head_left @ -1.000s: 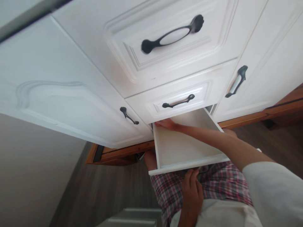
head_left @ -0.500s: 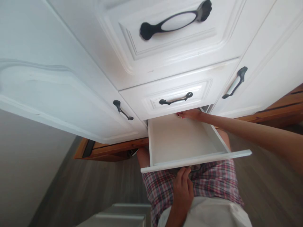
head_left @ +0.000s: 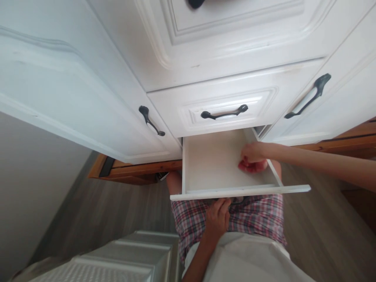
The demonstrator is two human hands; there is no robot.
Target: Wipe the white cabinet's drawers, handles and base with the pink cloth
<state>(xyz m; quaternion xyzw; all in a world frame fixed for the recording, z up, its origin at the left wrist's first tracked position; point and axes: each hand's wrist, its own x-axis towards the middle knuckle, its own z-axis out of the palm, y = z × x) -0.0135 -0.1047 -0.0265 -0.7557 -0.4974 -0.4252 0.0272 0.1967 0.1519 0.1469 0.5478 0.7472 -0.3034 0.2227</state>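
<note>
A white drawer (head_left: 217, 168) is pulled out from the bottom of the cabinet, over my lap. My right hand (head_left: 255, 152) reaches into it from the right, with fingers closed around a small red thing (head_left: 252, 166). Blur hides what kind of thing it is. On the outside of the drawer front, my left hand (head_left: 217, 216) has its fingers curled at the drawer handle (head_left: 237, 200), which is mostly hidden. The drawer's pale bottom shows around my right hand.
Above the open drawer is a closed white drawer with a dark handle (head_left: 225, 112). Cabinet doors with dark handles (head_left: 151, 121) flank it on both sides. A wooden base (head_left: 141, 168) runs beneath the cabinet. A white panelled piece (head_left: 147, 250) stands at lower left on the grey floor.
My right hand has come forward from the back of the drawer to its right side, with the red thing in it. My left hand stays at the drawer front. The view has shifted slightly.
</note>
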